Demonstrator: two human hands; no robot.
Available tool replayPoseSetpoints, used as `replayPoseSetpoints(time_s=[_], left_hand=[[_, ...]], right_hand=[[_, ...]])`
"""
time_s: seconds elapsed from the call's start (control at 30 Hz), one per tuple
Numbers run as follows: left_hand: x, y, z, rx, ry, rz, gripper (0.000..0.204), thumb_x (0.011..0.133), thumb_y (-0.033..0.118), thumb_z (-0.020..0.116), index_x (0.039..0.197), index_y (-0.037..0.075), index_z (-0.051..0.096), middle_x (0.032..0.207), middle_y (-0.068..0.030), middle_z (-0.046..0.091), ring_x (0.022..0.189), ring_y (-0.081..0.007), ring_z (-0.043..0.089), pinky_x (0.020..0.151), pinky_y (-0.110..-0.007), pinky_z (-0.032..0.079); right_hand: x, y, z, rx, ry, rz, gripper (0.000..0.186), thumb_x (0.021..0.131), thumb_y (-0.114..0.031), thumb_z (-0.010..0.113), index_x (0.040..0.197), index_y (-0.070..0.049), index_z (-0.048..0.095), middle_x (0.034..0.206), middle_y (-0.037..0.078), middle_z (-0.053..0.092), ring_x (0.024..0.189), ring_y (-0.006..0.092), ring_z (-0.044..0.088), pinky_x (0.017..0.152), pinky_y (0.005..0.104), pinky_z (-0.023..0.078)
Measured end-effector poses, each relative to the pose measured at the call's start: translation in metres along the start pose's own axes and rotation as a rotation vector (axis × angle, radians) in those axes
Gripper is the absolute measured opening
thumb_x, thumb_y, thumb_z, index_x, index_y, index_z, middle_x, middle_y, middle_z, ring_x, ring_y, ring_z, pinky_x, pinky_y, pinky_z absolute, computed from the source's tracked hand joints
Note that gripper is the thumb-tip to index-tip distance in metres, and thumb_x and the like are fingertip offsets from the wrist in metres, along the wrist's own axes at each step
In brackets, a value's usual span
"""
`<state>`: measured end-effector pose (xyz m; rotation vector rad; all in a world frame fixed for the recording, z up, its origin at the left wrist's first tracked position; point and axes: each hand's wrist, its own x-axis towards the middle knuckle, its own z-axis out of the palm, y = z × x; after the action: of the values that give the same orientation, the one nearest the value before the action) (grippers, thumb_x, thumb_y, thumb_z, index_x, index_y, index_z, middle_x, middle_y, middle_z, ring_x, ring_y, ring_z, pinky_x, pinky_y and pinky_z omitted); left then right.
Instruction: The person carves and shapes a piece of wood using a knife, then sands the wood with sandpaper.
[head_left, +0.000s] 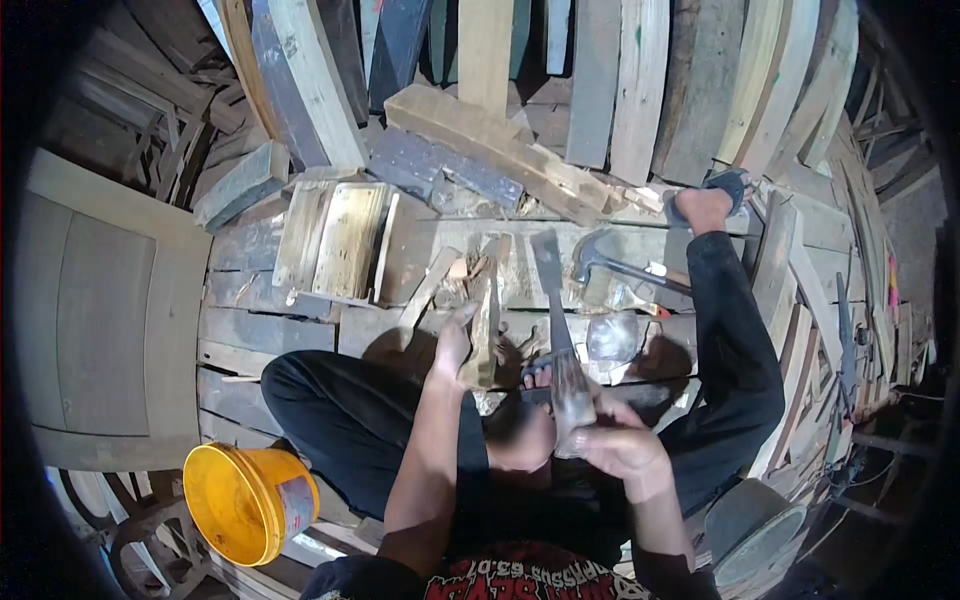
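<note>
My right hand (625, 445) is closed around the translucent-looking handle of a chisel (558, 300). Its long metal blade points away from me and widens at the tip. My left hand (453, 345) grips a narrow, rough piece of wood (484, 335) standing on the floor between my legs; some of the fingers are hidden behind it. The chisel is to the right of this wood, apart from it. Beyond the chisel lies a claw hammer (597, 255), its handle toward my right leg. Nearer to me are a brush with a red-tipped handle (640, 298) and a clear roundish object (613, 338).
A wooden block assembly (345, 240) sits on the plank floor at the left. Thick beams (490, 140) lie beyond, before a row of leaning boards (620, 80). A yellow bucket (230, 500) stands by my left knee, near a wooden panel (100, 320). Scrap lumber (800, 370) fills the right.
</note>
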<state>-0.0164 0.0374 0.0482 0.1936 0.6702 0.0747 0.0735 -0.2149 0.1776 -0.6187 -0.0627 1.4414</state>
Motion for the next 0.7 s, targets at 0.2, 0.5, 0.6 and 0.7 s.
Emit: replayPoseSetpoints(time_s=[0.2, 0.5, 0.6, 0.7], left_hand=[[0.002, -0.009, 0.010, 0.277, 0.065, 0.119, 0.055, 0.114, 0.045, 0.030, 0.141, 0.003, 0.054, 0.120, -0.0126, 0.069, 0.104, -0.0252, 0.068, 0.095, -0.042, 0.056], [0.015, -0.015, 0.025, 0.336, 0.038, 0.260, 0.054, 0.116, 0.037, 0.024, 0.156, 0.004, 0.037, 0.150, -0.0176, 0.055, 0.139, -0.0285, 0.050, 0.116, -0.046, 0.042], [0.008, -0.015, 0.027, 0.282, 0.173, 0.265, 0.047, 0.114, 0.033, 0.035, 0.150, 0.004, 0.043, 0.137, -0.0165, 0.062, 0.129, -0.0289, 0.057, 0.109, -0.046, 0.048], [0.021, -0.014, -0.001, 0.191, 0.099, 0.354, 0.030, 0.110, 0.020, 0.047, 0.135, 0.004, 0.052, 0.118, -0.0098, 0.061, 0.112, -0.0235, 0.062, 0.102, -0.037, 0.053]], right_hand=[[0.009, 0.019, -0.012, -0.278, 0.334, -0.077, 0.058, 0.085, 0.010, 0.071, 0.139, -0.001, 0.052, 0.122, 0.016, 0.066, 0.107, 0.0250, 0.070, 0.091, 0.0388, 0.060], [0.040, 0.004, 0.000, -0.294, 0.459, -0.114, 0.037, 0.085, 0.005, 0.070, 0.120, -0.002, 0.056, 0.101, 0.009, 0.067, 0.083, 0.0176, 0.068, 0.077, 0.0328, 0.057], [0.065, -0.005, 0.001, -0.675, 0.564, -0.120, 0.040, 0.087, 0.000, 0.070, 0.124, -0.001, 0.055, 0.103, 0.009, 0.068, 0.088, 0.0167, 0.067, 0.080, 0.0319, 0.055], [0.086, 0.009, -0.017, -0.641, 0.542, -0.132, 0.047, 0.087, -0.007, 0.073, 0.129, 0.000, 0.054, 0.105, 0.007, 0.068, 0.094, 0.0158, 0.065, 0.082, 0.0303, 0.053]])
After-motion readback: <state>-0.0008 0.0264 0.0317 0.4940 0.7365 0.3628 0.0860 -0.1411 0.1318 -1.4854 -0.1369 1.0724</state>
